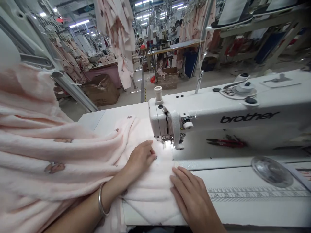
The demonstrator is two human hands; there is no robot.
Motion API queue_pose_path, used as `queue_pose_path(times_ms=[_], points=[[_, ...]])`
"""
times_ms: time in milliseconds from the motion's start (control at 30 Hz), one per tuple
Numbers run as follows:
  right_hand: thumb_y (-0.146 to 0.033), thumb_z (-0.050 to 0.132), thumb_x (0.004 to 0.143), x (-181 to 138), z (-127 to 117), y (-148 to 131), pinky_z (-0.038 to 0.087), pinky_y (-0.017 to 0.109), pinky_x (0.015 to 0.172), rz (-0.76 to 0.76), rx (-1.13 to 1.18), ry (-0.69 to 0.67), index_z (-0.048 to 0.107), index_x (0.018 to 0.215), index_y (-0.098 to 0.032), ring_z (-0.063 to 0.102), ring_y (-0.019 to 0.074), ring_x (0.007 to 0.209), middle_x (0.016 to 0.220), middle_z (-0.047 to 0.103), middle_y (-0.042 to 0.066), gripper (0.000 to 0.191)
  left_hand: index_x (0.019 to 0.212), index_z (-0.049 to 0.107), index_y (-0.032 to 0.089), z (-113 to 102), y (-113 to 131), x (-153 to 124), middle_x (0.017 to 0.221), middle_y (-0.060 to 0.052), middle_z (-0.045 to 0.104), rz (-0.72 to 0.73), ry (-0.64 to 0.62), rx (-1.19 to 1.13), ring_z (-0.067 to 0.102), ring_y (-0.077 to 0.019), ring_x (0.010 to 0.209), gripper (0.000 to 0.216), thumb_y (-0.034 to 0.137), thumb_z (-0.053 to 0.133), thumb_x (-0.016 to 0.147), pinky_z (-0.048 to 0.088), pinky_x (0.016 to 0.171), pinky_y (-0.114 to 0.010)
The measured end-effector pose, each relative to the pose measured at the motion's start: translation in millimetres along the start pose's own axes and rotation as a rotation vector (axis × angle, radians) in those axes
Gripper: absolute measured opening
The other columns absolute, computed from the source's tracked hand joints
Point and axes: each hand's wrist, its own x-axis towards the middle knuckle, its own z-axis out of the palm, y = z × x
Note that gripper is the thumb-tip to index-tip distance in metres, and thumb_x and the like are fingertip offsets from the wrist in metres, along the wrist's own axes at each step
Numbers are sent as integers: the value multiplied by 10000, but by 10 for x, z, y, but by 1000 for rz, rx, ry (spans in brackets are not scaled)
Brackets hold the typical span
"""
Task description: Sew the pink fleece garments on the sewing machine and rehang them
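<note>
Pale pink plush fabric (155, 194) with small printed figures lies across the sewing table, its upper part under the needle area of a white sewing machine (160, 119). My left hand (141, 158), below a silver bangle, rests on the cloth just left of the presser foot (167, 144). Its fingers are bent and closed on the fabric. Nearer to me on the right, my right hand (190, 194) lies along the cloth's right edge with its fingers stretched out flat. The machine's light makes the needle area too bright to see the stitching point clearly.
A large bunch of the same fabric hangs down on the left. Red-handled thread snips (227, 142) are on the machine bed under the arm. A clear round disc (272, 171) lies right of a printed ruler scale (238, 194). Cardboard boxes (100, 90) and hanging garments stand behind.
</note>
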Motion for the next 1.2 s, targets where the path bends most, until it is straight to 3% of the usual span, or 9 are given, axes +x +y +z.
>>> queue_pose_path(times_ms=[100, 167, 233, 333, 433, 567, 1200], points=[[-110, 427, 929, 67, -4, 1, 346, 370, 865, 45, 64, -3, 570, 936, -158, 497, 257, 1100, 1098, 600, 98, 150, 787, 648, 174, 9, 41, -21, 1233, -73, 589, -23, 43, -52, 553, -226, 1135, 118, 243, 566, 839, 452, 894, -315], [-135, 437, 931, 119, -6, 10, 354, 349, 787, 114, 93, -6, 527, 800, -169, 515, 232, 969, 972, 579, 85, 163, 793, 657, 194, -36, 157, -41, 1054, -48, 660, -85, 40, -151, 626, -188, 938, 147, 304, 571, 840, 473, 768, -277], [-164, 448, 930, 146, 12, 19, 341, 331, 714, 173, 71, -24, 474, 727, -174, 492, 209, 854, 890, 539, 72, 205, 773, 651, 197, -34, 248, -37, 780, -15, 670, -183, -42, -298, 633, -152, 710, 176, 350, 583, 825, 460, 650, -246], [-182, 449, 926, 130, 59, 25, 342, 335, 703, 210, 21, -30, 471, 754, -170, 476, 214, 847, 886, 522, 77, 173, 739, 625, 182, 95, 255, 6, 609, 4, 634, -327, -148, -467, 615, -135, 581, 201, 374, 598, 793, 436, 587, -225], [-176, 464, 920, 97, 90, 23, 368, 361, 755, 188, -30, 40, 540, 929, -126, 494, 244, 932, 955, 541, 109, 92, 734, 625, 173, 250, 186, 47, 562, -1, 628, -398, -157, -470, 619, -139, 575, 207, 375, 600, 774, 413, 565, -214], [-163, 484, 912, 92, 87, 17, 387, 379, 776, 166, -76, 42, 559, 1164, -102, 510, 264, 978, 1010, 549, 126, 271, 723, 626, 170, 304, 159, 60, 566, 7, 624, -401, -158, -454, 627, -133, 571, 193, 358, 603, 759, 408, 570, -211], [-150, 466, 916, 68, 84, -7, 392, 395, 793, 220, -38, -16, 560, 1187, -137, 494, 264, 1006, 1053, 536, 128, 287, 722, 607, 169, 300, 237, 64, 581, 23, 630, -372, -140, -383, 630, -126, 549, 137, 290, 562, 770, 433, 587, -224]])
